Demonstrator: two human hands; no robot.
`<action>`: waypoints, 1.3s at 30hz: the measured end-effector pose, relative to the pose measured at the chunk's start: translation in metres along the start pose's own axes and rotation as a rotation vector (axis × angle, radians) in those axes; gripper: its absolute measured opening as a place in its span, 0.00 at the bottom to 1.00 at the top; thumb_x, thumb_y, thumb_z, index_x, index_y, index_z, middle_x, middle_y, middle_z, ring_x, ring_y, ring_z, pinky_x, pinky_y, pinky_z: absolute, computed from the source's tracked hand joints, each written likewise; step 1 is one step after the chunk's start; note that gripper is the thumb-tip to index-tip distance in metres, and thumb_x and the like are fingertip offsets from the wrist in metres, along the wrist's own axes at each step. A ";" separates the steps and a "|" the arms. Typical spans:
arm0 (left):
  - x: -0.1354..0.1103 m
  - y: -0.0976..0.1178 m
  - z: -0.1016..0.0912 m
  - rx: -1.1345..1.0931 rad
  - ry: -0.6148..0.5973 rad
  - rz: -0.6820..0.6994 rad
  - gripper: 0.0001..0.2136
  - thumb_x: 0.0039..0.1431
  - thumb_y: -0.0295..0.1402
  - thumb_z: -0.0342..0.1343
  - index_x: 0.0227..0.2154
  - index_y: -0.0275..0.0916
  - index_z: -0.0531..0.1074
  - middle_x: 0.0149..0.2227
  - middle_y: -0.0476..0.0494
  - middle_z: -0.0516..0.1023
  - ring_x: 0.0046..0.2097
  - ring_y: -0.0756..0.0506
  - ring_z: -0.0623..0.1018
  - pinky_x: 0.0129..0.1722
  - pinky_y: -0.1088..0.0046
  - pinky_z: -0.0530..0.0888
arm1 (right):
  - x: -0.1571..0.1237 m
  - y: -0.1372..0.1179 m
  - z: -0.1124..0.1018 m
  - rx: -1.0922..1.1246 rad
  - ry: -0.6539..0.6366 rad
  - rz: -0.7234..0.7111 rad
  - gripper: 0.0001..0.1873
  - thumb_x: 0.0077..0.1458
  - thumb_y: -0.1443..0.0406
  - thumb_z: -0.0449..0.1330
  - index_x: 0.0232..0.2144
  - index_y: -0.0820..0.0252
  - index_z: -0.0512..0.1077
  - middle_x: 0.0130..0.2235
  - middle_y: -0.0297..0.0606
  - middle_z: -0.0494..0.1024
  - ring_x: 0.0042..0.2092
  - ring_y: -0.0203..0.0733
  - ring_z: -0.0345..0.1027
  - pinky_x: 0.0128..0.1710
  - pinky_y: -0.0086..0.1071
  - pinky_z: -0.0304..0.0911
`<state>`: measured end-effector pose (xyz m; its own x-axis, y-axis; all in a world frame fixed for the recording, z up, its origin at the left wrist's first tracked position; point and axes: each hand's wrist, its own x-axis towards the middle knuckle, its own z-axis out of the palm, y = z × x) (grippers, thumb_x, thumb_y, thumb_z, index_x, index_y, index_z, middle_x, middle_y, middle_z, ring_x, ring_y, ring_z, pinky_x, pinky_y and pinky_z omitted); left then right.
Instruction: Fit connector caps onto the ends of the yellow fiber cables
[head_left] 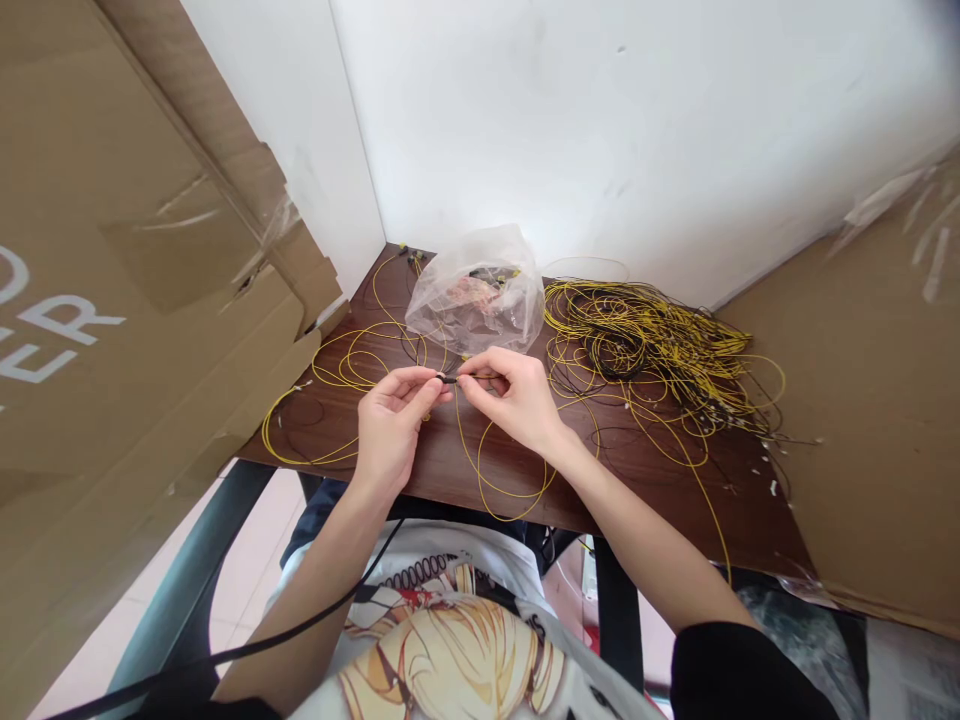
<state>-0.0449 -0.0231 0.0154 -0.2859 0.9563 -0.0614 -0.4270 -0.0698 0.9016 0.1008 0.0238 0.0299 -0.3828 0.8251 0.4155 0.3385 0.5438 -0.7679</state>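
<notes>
Over the table's middle, a small black cable connector [448, 379] spans the gap between my fingertips. My left hand [391, 418] pinches its left end between thumb and fingers. From the other side my right hand [517, 398] is closed in a pinch at the connector's right end, where a thin dark wire seems to run under the fingers. Exactly how the parts join is hidden. A loop of thin yellow cable [486, 492] hangs below my hands to the table's front edge. Just beyond them sits a clear plastic bag [480, 290] with small reddish and dark pieces inside.
A big tangle of yellow and black cables [637, 340] lies on the brown table [442, 460] at right. More yellow cable [274, 430] coils at left. Cardboard boxes [150, 200] flank both sides; a white wall [600, 130] stands behind. A black cord [300, 627] crosses my left forearm.
</notes>
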 end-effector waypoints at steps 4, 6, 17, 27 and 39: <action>-0.001 0.000 0.001 0.005 0.001 0.004 0.10 0.43 0.30 0.68 0.29 0.35 0.75 0.32 0.47 0.77 0.33 0.50 0.78 0.40 0.73 0.76 | 0.000 0.001 0.000 0.012 -0.013 -0.008 0.07 0.55 0.65 0.56 0.30 0.60 0.74 0.25 0.33 0.69 0.27 0.32 0.60 0.28 0.28 0.57; -0.001 0.000 0.001 0.016 0.000 0.014 0.10 0.43 0.30 0.68 0.29 0.35 0.75 0.31 0.47 0.77 0.33 0.50 0.78 0.39 0.74 0.76 | 0.000 0.000 0.000 0.023 -0.004 -0.005 0.07 0.54 0.65 0.57 0.29 0.61 0.73 0.25 0.33 0.69 0.26 0.32 0.60 0.28 0.28 0.57; -0.004 -0.001 0.002 0.223 0.026 0.188 0.08 0.45 0.31 0.66 0.30 0.35 0.76 0.32 0.46 0.78 0.32 0.48 0.79 0.39 0.71 0.77 | 0.000 -0.003 0.000 -0.103 0.044 -0.119 0.06 0.49 0.70 0.57 0.22 0.61 0.67 0.21 0.29 0.61 0.24 0.30 0.55 0.26 0.27 0.53; -0.003 -0.007 0.001 0.283 0.001 0.369 0.04 0.46 0.27 0.65 0.27 0.35 0.76 0.34 0.46 0.76 0.36 0.49 0.78 0.37 0.74 0.79 | 0.000 0.004 0.003 -0.146 0.039 -0.192 0.05 0.49 0.72 0.55 0.23 0.61 0.65 0.24 0.29 0.62 0.25 0.29 0.56 0.27 0.25 0.54; 0.030 -0.010 0.015 0.356 -0.108 0.478 0.04 0.50 0.29 0.62 0.30 0.37 0.77 0.35 0.45 0.77 0.40 0.47 0.78 0.41 0.73 0.77 | 0.006 0.008 0.001 -0.146 0.137 -0.083 0.05 0.47 0.72 0.55 0.22 0.62 0.65 0.23 0.30 0.64 0.24 0.29 0.56 0.25 0.24 0.54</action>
<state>-0.0359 0.0103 0.0111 -0.2783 0.8670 0.4133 0.0462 -0.4177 0.9074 0.0998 0.0327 0.0257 -0.2973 0.7843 0.5445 0.4355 0.6189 -0.6537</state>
